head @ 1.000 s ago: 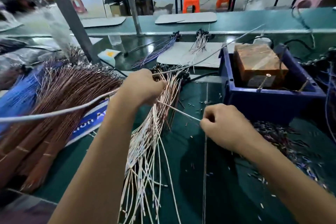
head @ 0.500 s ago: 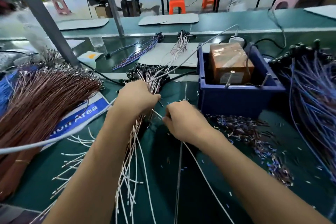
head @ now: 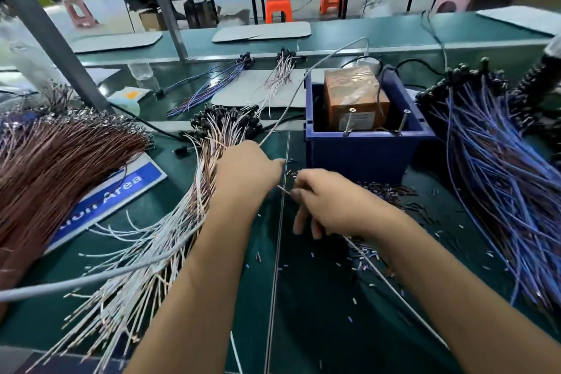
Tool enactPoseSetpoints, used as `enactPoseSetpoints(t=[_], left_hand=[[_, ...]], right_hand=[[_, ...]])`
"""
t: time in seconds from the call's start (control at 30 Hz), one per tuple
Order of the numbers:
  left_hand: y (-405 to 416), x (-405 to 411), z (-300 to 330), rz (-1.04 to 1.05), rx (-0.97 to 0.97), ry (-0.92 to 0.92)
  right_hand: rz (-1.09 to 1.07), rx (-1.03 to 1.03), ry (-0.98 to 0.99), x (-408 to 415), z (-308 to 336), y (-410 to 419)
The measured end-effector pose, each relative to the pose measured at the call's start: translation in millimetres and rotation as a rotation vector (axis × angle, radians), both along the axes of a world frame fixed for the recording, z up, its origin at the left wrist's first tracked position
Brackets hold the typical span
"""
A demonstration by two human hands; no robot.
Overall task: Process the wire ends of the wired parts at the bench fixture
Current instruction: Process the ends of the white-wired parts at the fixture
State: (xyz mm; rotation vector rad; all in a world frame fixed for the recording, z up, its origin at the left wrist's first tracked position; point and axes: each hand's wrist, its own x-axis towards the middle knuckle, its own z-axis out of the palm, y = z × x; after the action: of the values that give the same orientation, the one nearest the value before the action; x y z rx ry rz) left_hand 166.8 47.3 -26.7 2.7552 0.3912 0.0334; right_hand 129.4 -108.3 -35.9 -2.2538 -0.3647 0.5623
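A fan of white and brown wired parts (head: pixel 194 200) with black heads lies on the green bench, left of centre. My left hand (head: pixel 243 173) rests on this bundle with its fingers curled; what they grip is hidden under the hand. My right hand (head: pixel 324 203) pinches one white wire (head: pixel 394 291) near its end, and the wire trails back past my right forearm. Both hands sit just in front of the blue bin (head: pixel 361 155), which holds the brown taped fixture (head: pixel 355 100) with two metal pins at its front.
Brown wires (head: pixel 57 161) are piled at the left over a blue sign (head: pixel 121 191). Blue-purple wired parts (head: pixel 498 179) spread at the right. Cut insulation bits (head: pixel 388 191) litter the mat. A grey cable (head: pixel 91 276) crosses over the left. Metal posts stand behind.
The view has swung a little right. My right hand has slid along the white wire toward its end; my left hand stays on the bundle.
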Motion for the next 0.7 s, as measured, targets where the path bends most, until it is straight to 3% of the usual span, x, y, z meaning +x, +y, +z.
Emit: enactPoseSetpoints(t=[0.13,0.2,0.33,0.43,0.47,0.6,0.7], left_hand=[[-18.8,-6.4,-2.9,-0.033,-0.015,0.051],[-25.7,-8.0,-2.3,-0.056,-0.068,0.090],[-32.7,-15.8,1.6,-0.088,-0.262,0.107],[-34.6,-23.4,3.9,-0.042,-0.447,-0.017],[-37.6,-26.8,4.6,-0.007,-0.574,-0.096],[-60.7,-41.1,13.9,0.271,-1.401,-0.350],[-70.8,-44.8,20.1,0.337,-1.577,-0.374]], right_hand=[[-0.094,-0.325,-0.318,-8.0,4.5,-11.9],[-0.099,-0.418,-0.385,-10.4,6.8,-13.2],[-0.036,-0.374,-0.329,-13.2,4.3,-17.8],[-0.111,-0.286,-0.407,-14.0,3.7,-24.9],[-0.137,-0.244,-0.440,-14.5,3.6,-26.4],[-0.235,0.073,-0.580,-16.4,8.4,-27.0],[-0.237,0.142,-0.626,-14.5,13.4,-30.3]])
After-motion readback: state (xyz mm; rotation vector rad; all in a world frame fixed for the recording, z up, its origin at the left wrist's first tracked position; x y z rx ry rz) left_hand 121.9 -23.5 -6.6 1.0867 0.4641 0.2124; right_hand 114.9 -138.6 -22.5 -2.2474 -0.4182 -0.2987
